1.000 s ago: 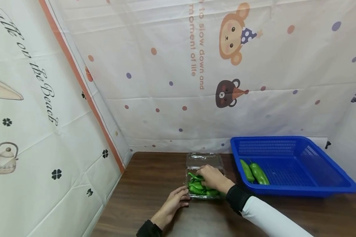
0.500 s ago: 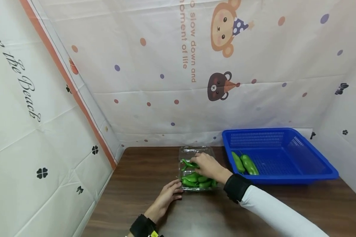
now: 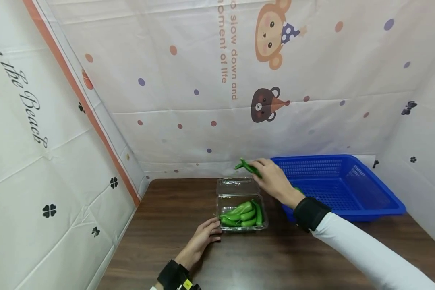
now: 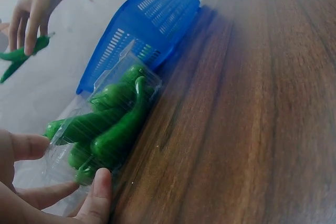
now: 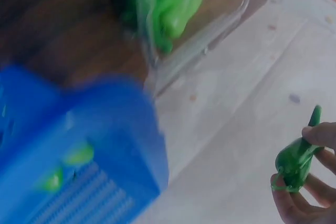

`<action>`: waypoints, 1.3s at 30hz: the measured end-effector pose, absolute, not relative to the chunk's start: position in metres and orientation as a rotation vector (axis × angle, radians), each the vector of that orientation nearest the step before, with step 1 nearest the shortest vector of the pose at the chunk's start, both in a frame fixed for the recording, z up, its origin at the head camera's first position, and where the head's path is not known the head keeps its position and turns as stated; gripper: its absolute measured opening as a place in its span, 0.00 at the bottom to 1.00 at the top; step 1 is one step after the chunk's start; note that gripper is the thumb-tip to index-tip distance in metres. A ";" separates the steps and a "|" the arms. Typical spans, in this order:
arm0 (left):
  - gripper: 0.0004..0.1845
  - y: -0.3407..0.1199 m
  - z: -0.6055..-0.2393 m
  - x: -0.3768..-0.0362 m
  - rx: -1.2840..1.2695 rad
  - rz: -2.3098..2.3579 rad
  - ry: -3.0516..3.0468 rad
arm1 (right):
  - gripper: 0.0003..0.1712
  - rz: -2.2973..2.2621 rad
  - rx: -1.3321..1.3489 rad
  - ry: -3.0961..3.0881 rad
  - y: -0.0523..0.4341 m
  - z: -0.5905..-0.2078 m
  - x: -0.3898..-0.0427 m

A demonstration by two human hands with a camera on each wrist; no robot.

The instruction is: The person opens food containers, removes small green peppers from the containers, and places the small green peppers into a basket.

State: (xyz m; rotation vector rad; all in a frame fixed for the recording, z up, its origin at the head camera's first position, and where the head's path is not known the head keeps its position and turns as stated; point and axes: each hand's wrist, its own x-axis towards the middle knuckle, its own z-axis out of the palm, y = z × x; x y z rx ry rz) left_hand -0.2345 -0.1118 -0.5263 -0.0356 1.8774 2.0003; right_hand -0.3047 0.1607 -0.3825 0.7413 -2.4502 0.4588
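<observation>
We held a green pepper [image 3: 247,166] pinched in the fingers of our right hand [image 3: 275,181], lifted clear of the table [image 3: 239,257], above the open lid of the clear box [image 3: 241,213] and just beside the blue basket [image 3: 348,189]. Our left hand [image 3: 203,239] rested on the table with its fingertips touching the box's near left corner, fingers fairly straight. More peppers [image 3: 241,213] lay in the box. The basket seemed to hold two peppers, though the right wrist view was blurred.
</observation>
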 end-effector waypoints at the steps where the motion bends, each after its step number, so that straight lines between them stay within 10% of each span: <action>1: 0.38 -0.112 -0.526 -0.234 -0.028 2.001 1.881 | 0.21 0.457 0.720 -2.436 0.165 -0.379 -0.305; 25: 0.37 -0.111 -0.528 -0.232 -0.031 1.995 1.897 | 0.20 0.670 0.407 -2.209 0.251 -0.292 -0.309; 39: 0.38 -0.113 -0.526 -0.233 -0.046 1.986 1.892 | 0.22 0.726 0.296 -2.305 0.281 -0.313 -0.317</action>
